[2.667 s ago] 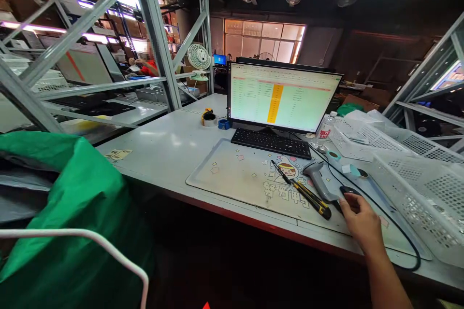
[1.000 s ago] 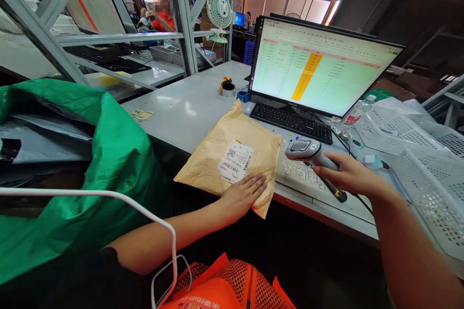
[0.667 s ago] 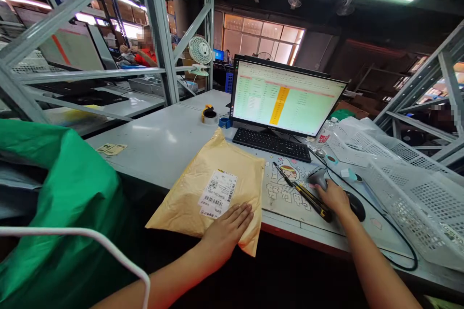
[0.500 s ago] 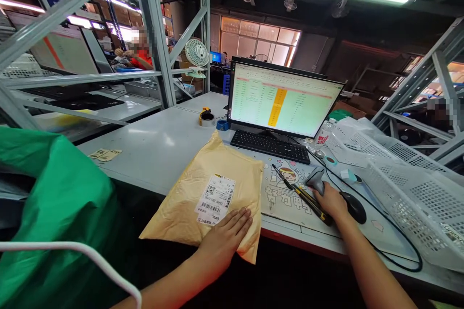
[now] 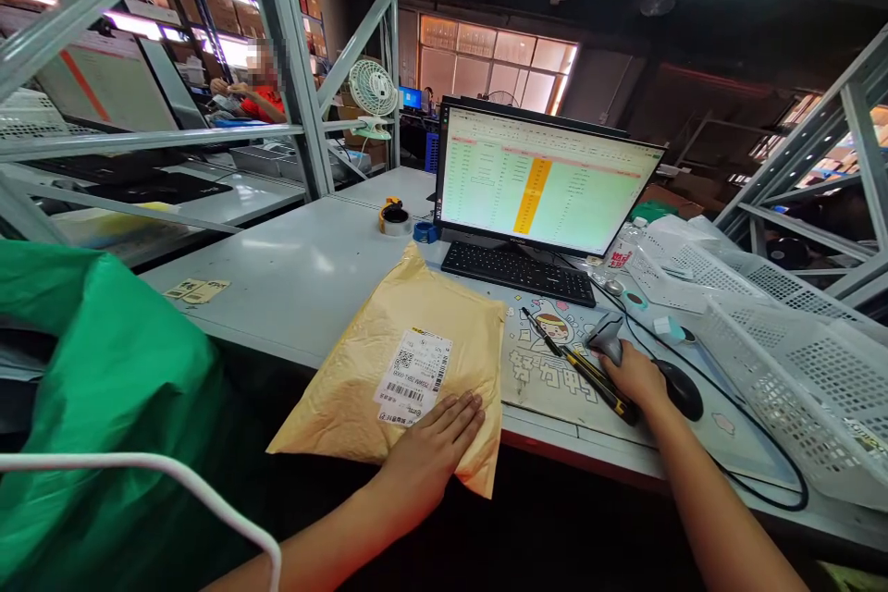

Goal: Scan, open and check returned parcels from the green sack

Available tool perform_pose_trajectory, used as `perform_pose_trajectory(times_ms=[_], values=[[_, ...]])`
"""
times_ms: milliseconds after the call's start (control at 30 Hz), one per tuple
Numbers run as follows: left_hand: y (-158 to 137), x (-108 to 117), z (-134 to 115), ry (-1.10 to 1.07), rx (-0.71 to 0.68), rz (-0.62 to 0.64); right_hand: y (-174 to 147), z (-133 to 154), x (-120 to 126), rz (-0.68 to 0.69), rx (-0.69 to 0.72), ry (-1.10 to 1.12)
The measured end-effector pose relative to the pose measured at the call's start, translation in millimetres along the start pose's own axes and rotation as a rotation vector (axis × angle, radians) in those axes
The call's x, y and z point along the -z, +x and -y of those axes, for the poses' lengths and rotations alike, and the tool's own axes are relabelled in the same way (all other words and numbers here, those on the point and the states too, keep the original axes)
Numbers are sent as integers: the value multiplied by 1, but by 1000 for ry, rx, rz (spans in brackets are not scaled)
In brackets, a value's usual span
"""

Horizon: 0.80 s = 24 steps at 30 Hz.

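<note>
A yellow padded mailing envelope (image 5: 361, 379) lies at the desk's front edge, its lower end jutting out past it. A white shipping label (image 5: 416, 370) with barcodes and a QR code is stuck on top. My left hand (image 5: 438, 437) rests flat on the envelope just right of the label, fingers stretched out. Wrapped round the handle of a grey barcode scanner (image 5: 606, 339) is my right hand (image 5: 638, 376), low over the desk mat. Beside it lie a yellow-and-black utility knife (image 5: 589, 377) and a black pen (image 5: 542, 331). A black mouse (image 5: 681, 390) sits right of that hand.
Behind the envelope stand a monitor (image 5: 545, 176) and keyboard (image 5: 517, 274). Tape rolls (image 5: 395, 219) lie left of them. White plastic baskets (image 5: 783, 379) and a cable fill the right side. A green bag (image 5: 117, 370) and a white bar (image 5: 173, 472) are at left.
The view has shifted slightly. My left hand stays flat on the envelope, and my right hand keeps its hold on the barcode scanner. The spreadsheet on the screen looks slightly different.
</note>
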<state>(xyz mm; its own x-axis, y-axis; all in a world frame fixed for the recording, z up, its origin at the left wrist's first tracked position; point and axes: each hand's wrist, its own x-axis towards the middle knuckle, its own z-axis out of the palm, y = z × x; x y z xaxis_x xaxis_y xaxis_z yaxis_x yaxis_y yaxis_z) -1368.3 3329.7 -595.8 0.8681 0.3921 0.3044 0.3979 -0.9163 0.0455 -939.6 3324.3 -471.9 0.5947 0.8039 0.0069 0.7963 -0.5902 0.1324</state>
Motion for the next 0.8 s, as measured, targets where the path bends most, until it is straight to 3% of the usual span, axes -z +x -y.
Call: perform_pose_trajectory(times_ms=[500, 800], values=[[7, 27, -6, -225, 63, 74, 9, -17, -10, -14, -92, -42], [6, 4, -12, -203, 82, -51, 15, -22, -12, -49, -148, -14]])
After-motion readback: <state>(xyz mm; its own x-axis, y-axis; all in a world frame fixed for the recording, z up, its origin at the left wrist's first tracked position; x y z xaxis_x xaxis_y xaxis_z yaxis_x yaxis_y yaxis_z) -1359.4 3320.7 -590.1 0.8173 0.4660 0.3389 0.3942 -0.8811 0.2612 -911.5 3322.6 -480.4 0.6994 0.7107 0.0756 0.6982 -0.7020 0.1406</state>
